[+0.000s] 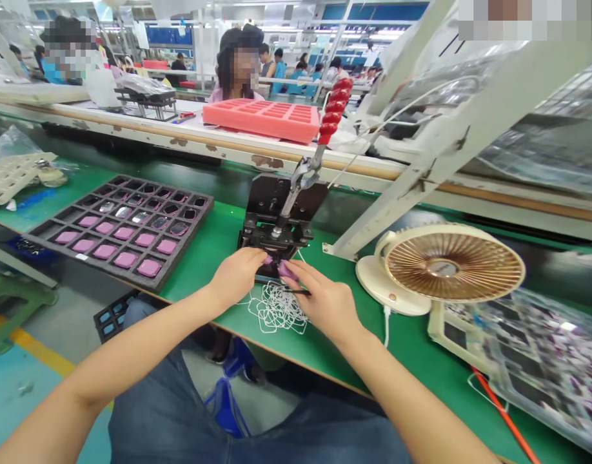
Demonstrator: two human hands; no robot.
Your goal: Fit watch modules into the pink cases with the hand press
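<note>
Both my hands reach to the base of a small black hand press (276,219) with a red-gripped lever (333,109) on the green bench. My left hand (238,276) has its fingers closed at the press's front edge, touching a small purple part (268,260). My right hand (320,299) pinches another small purple part (286,269) and holds a thin dark tool (296,291) under its fingers. A tangle of thin white frame scraps (279,309) lies on the mat between my wrists.
A black foam tray (119,225) with several pink and dark parts sits to the left. A small cream fan (441,267) stands right of the press. Clear-covered trays (532,361) lie at far right. A red tray (262,119) and a person sit across the conveyor.
</note>
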